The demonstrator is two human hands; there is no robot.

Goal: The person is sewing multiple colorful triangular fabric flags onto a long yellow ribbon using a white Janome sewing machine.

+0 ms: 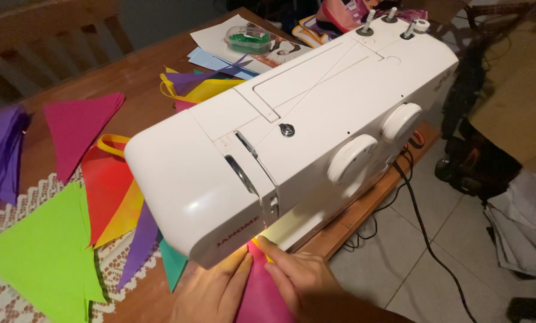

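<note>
- My left hand [217, 290] lies flat, palm down, its fingers [239, 263] released and stretched forward, pressing the left edge of the pink fabric piece [261, 296].
- My right hand [301, 284] lies the same way on the right edge, fingers [275, 250] straight and released, tips pointing up under the machine head; neither hand grips anything, both only rest on the cloth.
- The two hands angle toward each other, so I see the pink fabric piece as a wedge between them, lying on the counter [148, 296] at the near edge, its far tip running under the sewing machine [292, 137].
- Just past my fingertips a sliver of yellow fabric [257, 242] shows in the lamp glow; the needle itself is hidden from me by the machine head.
- The white sewing machine stretches away to the upper right, two round dials [375, 140] on its front.
- Left of it I see a string of coloured pennants [115, 197], with a green pennant [43, 254] nearest, on a lace cloth [5, 299].
- A black cable [420, 221] drops to the tiled floor [399, 263].
</note>
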